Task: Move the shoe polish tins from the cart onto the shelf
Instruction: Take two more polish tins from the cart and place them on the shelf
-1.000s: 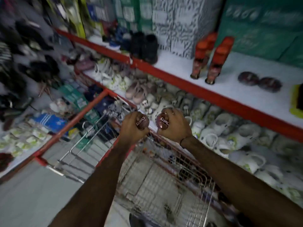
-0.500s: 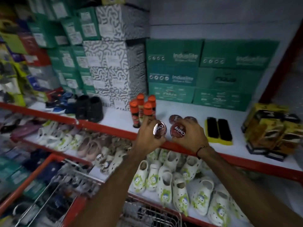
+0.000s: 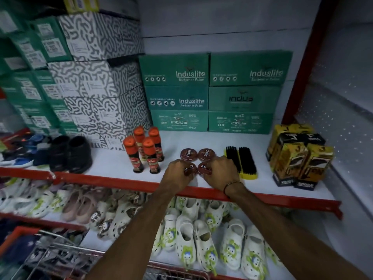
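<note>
Two round dark-red shoe polish tins marked Cherry lie flat on the white shelf: one on the left, one on the right. Just in front of them my left hand grips a third tin and my right hand grips a fourth tin. Both held tins sit low at the shelf surface, side by side; whether they touch it is hidden by my fingers. The wire cart is at the bottom left.
Several orange-capped polish bottles stand left of the tins, two black brushes right of them, yellow boxes further right. Green shoe boxes line the back. The red shelf edge runs below my hands, white clogs beneath.
Both hands carried their tins up from the cart and forward over the red edge, down to the shelf in front of the two tins lying there. The view swung up.
</note>
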